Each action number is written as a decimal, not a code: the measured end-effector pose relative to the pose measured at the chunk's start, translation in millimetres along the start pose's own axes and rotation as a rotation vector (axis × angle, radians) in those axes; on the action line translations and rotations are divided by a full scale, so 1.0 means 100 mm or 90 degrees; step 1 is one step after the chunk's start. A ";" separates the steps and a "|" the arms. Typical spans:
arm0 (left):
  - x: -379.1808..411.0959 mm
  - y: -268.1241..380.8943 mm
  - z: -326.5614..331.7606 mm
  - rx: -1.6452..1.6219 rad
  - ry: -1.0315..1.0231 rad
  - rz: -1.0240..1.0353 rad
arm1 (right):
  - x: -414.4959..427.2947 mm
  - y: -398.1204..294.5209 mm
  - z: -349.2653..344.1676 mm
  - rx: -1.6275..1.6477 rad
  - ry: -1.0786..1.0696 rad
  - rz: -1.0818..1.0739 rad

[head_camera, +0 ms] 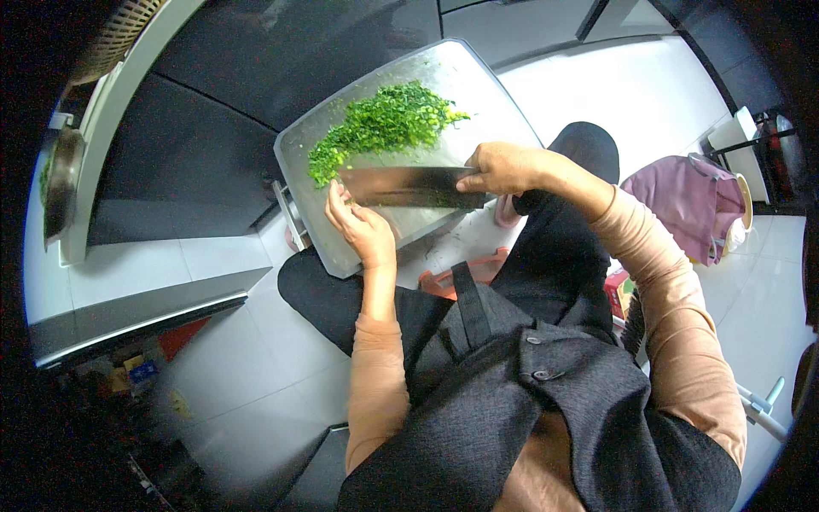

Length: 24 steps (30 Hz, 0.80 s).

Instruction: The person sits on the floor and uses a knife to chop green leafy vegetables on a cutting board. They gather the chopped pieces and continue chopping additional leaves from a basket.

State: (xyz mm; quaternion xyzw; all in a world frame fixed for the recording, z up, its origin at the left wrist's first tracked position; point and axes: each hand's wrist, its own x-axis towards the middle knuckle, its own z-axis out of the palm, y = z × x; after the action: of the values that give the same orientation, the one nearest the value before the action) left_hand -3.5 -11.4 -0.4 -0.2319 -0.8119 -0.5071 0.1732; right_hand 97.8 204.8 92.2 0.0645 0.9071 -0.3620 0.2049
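Observation:
My right hand (505, 168) is closed on the handle end of a broad-bladed cleaver (409, 187), whose blade points left across a grey metallic-looking cutting board (448, 70). At the blade's far end, the fingertips of my left hand (361, 227) touch or nearly touch it; the exact contact is hard to tell. Finely chopped green leaves (397, 118) lie heaped on the board just beyond the blade, with a few bits scattered around them. The board stands before me, its near left corner by my knee.
Dark cabinet fronts (192, 153) rise behind the board. On the counter at the far left are a metal pan (66, 182) and a woven basket (121, 38). A purple bag (684, 205) stands on the floor at the right. An orange plastic object (441, 281) lies below the board.

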 end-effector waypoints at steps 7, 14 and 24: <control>-0.02 0.02 -0.02 0.029 -0.030 -0.013 | 0.30 0.17 -0.42 0.097 -0.057 0.092; -0.02 0.02 0.03 0.068 -0.164 0.087 | 0.31 0.38 -0.62 0.168 0.052 0.108; 0.47 0.50 0.08 0.045 -0.273 0.032 | -0.19 0.63 -0.09 0.711 -0.043 0.159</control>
State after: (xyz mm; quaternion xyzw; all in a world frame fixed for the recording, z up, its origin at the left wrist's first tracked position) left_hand -15.3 24.1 57.7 -0.3483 -0.8413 -0.4130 0.0170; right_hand 129.2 257.1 66.3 0.2580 0.5566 -0.7614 0.2095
